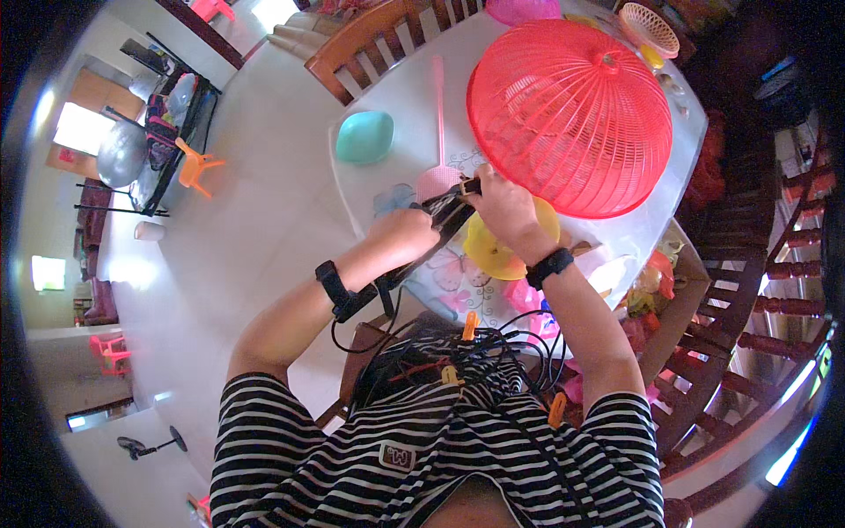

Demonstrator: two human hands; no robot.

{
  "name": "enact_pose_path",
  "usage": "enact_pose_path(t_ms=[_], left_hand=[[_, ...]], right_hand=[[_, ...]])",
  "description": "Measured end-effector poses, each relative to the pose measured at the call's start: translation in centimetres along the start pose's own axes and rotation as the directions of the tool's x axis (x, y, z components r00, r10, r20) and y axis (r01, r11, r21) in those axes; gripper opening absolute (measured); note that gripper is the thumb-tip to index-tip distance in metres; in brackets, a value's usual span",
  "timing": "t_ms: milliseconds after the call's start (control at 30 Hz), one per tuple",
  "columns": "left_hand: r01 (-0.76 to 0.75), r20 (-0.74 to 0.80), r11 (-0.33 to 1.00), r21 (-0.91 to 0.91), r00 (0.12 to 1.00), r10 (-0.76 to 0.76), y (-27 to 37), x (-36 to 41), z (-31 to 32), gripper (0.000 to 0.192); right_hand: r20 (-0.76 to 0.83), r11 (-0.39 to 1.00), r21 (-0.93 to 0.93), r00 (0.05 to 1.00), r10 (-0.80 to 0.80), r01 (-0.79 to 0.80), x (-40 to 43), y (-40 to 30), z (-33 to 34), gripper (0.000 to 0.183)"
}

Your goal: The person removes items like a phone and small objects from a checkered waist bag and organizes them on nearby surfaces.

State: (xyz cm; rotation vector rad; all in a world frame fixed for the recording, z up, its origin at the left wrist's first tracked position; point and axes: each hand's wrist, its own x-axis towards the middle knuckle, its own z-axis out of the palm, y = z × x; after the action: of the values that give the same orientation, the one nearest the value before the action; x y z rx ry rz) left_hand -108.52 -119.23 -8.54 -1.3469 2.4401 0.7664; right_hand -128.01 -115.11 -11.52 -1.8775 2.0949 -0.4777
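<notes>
Over the near left part of the table, my left hand [408, 232] and my right hand [505, 204] hold a long dark strap-like item [451, 210] between them. A metal buckle or clasp [469, 187] shows at its upper end, by my right fingers. My left fingers are closed around its lower part; what the item is exactly, I cannot tell. Just beyond it lies a pink fly swatter [439, 142]. A yellow plastic dish [500, 247] sits partly under my right hand and wrist. Both wrists wear black bands.
A red mesh food cover [574, 119] stands on the covered table [409, 86]. A teal bowl [365, 137] is at the left edge, a woven basket [649, 30] far right. Black cables [521, 336] hang by my lap. A wooden chair [370, 49] and a carton of bags [680, 284] flank the table.
</notes>
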Motion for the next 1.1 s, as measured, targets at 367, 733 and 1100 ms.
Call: enact_pose_path(t_ms=[367,733,1100], left_hand=[[-0.162,0.214,0.955,0.25,0.971,0.109,-2.7,-4.5,-1.9,0.026],[0.401,0.324,0.813,-0.422,0.904,-0.278,-10.5,-5.5,-1.3,0.046],[0.117,0.198,0.758,-0.642,0.98,0.016,-10.4,-0.6,4.3,0.048]], right_hand=[[-0.013,0.984,0.059,0.986,0.167,-0.166,0.1,1.9,0.4,0.041],[0.059,0.991,0.085,0.993,0.099,-0.104,-0.2,0.6,0.4,0.044],[0.101,0.99,0.041,0.986,0.129,-0.134,0.6,-0.8,0.4,0.046]])
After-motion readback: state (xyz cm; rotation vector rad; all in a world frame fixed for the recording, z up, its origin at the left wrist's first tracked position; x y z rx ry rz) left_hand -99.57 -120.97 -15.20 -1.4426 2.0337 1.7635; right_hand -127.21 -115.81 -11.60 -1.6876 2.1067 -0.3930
